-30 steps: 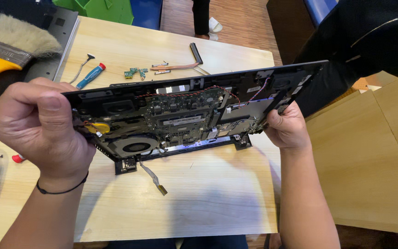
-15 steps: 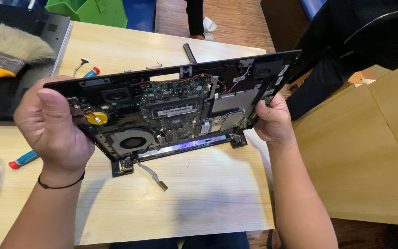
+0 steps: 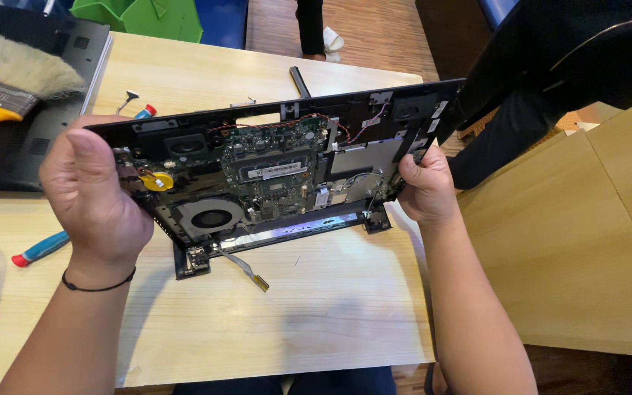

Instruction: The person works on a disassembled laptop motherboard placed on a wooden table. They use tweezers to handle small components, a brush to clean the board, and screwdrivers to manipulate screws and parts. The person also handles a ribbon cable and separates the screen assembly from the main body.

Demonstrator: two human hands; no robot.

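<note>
Tilting opened laptop base (image 3: 272, 172) steeper than a second ago — your left hand (image 3: 93, 201) at 9 o'clock, right hand (image 3: 426, 186) at 3 o'clock, both grasping its ends; circuit board now faces you.

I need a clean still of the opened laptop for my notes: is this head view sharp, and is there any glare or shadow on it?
Head view: the laptop base is fairly sharp, with fan and circuit board readable; a bright glare strip runs along its lower edge; the left hand and right hand cast soft shadows on the wooden table; the picture's edges bend slightly.
</note>
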